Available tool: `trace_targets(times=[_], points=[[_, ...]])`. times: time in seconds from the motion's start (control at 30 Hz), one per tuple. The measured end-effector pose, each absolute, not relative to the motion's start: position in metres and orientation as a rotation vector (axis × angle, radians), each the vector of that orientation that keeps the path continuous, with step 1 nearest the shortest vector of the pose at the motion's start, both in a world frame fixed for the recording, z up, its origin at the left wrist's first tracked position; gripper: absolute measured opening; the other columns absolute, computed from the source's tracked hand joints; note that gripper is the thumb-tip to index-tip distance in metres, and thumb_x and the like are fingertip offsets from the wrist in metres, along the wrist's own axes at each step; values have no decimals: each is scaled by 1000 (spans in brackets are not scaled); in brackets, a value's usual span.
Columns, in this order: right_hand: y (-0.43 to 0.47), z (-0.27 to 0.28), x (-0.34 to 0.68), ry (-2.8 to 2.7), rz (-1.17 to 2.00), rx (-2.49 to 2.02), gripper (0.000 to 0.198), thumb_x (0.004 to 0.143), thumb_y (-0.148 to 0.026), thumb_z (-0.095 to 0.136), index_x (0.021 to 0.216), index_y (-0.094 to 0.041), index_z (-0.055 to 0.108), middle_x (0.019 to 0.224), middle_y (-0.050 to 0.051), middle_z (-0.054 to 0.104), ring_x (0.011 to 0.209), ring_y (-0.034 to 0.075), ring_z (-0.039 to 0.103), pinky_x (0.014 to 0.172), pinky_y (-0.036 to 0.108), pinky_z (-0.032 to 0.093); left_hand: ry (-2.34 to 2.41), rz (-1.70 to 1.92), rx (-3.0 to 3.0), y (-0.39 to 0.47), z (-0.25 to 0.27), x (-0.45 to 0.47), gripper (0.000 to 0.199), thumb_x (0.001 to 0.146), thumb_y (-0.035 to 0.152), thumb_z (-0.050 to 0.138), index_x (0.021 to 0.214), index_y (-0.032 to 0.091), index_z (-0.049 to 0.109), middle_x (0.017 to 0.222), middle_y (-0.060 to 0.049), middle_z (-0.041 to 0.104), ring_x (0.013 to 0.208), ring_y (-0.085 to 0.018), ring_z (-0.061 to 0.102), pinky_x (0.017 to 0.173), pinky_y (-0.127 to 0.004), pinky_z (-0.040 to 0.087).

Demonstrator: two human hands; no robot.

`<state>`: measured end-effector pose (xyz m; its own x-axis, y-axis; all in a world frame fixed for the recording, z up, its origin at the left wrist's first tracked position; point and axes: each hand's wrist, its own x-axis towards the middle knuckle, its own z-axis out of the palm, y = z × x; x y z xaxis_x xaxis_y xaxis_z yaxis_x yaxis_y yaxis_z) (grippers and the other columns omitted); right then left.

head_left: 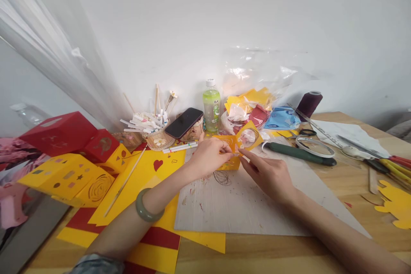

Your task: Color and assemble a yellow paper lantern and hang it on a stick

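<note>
Between my two hands is a folded yellow paper piece [231, 163], with a round hole cut in its upper right panel and a cut pattern on the left one. My left hand [208, 157] pinches its left side, thumb and fingers together. From the right, the fingertips of my right hand [269, 176] close on the paper near its middle fold. Both hands are over a grey-white board [257, 209] marked with scribbles and small scraps. Part of the paper is hidden behind my left fingers.
Left are red and yellow paper boxes [70, 171], yellow sheets [150, 175] and a thin stick [125, 182]. Behind stand a basket of pens [159, 137], a phone [184, 123] and a green bottle [211, 107]. Right lie a green-handled tool [298, 154], a tape ring [314, 147] and a thread cone [310, 105].
</note>
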<state>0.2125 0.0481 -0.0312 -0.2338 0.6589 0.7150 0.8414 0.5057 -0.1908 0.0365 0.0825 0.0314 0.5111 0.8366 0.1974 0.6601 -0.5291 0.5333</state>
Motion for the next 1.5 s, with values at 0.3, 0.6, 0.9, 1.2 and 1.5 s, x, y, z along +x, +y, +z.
trace_targets(times=[0.3,0.6,0.9,1.2,1.5], points=[[47,-29,215,-1992,-466,-1186,24,87,-25,48,90,-20,72,45,-1,60,40,8,50,44,21,33,1310,776,2282,76,23,46,17,81,24,55,70,20,67,76,2,72,69,-15,63,108,-47,20],[48,-30,211,-1932,-552,-1194,24,87,-23,49,95,-16,70,44,-1,59,37,9,48,42,22,32,1275,875,2197,73,21,47,15,79,21,56,67,20,64,71,4,71,69,-14,63,105,-43,27],[49,-36,215,-1984,-508,-1183,25,87,-21,48,101,-19,69,45,-2,58,40,9,50,44,22,32,1298,913,2111,73,20,49,12,78,20,56,71,18,66,78,0,71,77,-17,65,79,-29,49],[51,-29,207,-1839,-530,-1228,20,87,-24,50,89,-18,69,52,-2,66,40,8,55,43,19,37,1245,948,2198,72,14,48,17,82,27,53,77,21,68,80,1,72,78,-16,65,72,-26,49],[50,-23,211,-1898,-703,-1112,15,83,-18,54,75,-18,67,45,-3,60,39,7,50,43,22,30,1271,932,2209,71,12,52,14,81,26,56,77,20,68,80,0,72,76,-17,65,81,-31,48]])
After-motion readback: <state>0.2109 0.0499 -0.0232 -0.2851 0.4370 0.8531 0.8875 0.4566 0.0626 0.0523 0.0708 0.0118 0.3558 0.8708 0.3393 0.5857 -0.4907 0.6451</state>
